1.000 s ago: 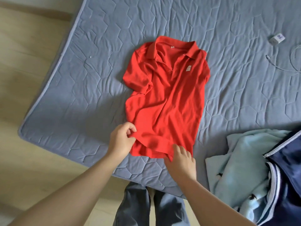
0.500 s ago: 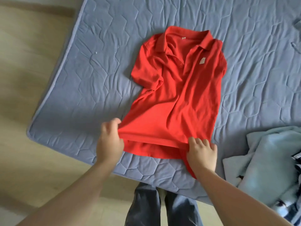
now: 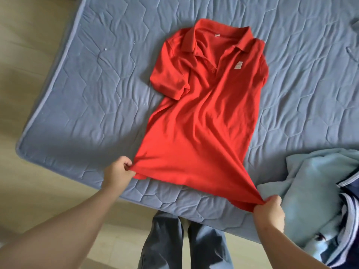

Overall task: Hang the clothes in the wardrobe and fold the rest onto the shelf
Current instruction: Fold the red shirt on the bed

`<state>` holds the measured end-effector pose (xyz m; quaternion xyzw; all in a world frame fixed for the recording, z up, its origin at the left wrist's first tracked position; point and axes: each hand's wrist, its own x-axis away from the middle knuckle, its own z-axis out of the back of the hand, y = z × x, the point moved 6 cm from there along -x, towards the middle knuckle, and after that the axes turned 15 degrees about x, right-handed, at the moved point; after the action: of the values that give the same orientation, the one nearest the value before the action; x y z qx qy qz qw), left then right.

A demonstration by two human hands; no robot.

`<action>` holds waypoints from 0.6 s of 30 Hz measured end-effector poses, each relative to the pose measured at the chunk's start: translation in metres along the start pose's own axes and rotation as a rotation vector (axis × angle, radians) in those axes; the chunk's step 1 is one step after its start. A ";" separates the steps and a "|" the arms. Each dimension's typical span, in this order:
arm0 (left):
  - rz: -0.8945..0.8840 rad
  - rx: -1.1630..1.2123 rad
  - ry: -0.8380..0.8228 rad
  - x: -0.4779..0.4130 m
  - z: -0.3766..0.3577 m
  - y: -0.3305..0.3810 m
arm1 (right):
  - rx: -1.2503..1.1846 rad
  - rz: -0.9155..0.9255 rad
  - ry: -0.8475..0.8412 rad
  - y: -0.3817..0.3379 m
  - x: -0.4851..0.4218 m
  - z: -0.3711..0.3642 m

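Observation:
A red polo shirt point(image 3: 200, 117) lies face up on the blue quilted mattress point(image 3: 93, 94), collar at the far end, its left sleeve folded in over the body. My left hand point(image 3: 118, 171) pinches the hem's left corner. My right hand point(image 3: 270, 210) grips the hem's right corner near the mattress edge. The hem is stretched taut between both hands.
A heap of clothes lies at the right edge: a light blue garment point(image 3: 310, 191) and a navy one with white stripes point(image 3: 349, 206). The wooden floor point(image 3: 29, 191) runs along the left and front. My legs in grey trousers point(image 3: 184, 245) stand at the mattress edge.
Both hands have drawn apart and pulled the hem wide and toward me. The shirt's lower half, bunched before, now lies spread and flatter.

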<state>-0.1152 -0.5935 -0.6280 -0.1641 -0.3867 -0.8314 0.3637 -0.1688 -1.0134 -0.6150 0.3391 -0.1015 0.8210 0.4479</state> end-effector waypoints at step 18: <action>0.155 -0.223 -0.075 0.003 -0.011 -0.020 | -0.271 0.007 0.001 0.021 -0.009 -0.015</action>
<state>-0.1316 -0.5946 -0.6443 -0.2638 -0.2914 -0.8320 0.3915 -0.1893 -1.0249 -0.6291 0.2745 -0.2125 0.8016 0.4868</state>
